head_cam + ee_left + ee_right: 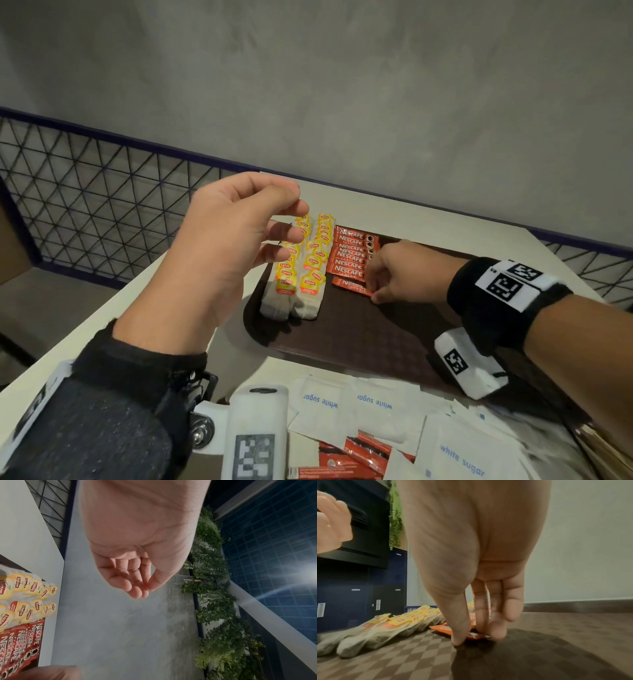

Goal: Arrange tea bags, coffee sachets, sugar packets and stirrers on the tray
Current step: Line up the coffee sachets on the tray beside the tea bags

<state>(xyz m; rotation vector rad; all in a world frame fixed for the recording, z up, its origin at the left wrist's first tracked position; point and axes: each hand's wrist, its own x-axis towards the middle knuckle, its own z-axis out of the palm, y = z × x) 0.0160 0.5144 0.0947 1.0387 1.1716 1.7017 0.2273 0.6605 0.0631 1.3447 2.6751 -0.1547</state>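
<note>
Coffee step in hand — the right hand is down on the brown tray, thumb and fingers pinching the right end of a red coffee sachet that lies flat just in front of the row of coffee sachets. That row sits mid-tray, overlapped like shingles, right beside two columns of tea bags with yellow tags on the tray's left part. The sachet in hand looks slightly askew to the row, so this reads as setting it down or nudging it square.

The left hand hovers above the tea bags, fingers loosely curled, thumb tip near the index tip, nothing between them — empty.

Near edge of the tabletop: a loose pile of white sugar packets with more red sachets mixed in, none of these on the tray yet. No stirrers can be made out for sure; something brownish at the far right bottom corner is too blurred to call.

Judging by layout, tea is done, coffee is partway, sugar and stirrers untouched. Next move likely calls for letting go of the sachet once it lines up with the row, then reaching back to the near pile for another red one — the thin sachets need a fingertip pinch to lift off the sugar packets without dragging them.
</note>
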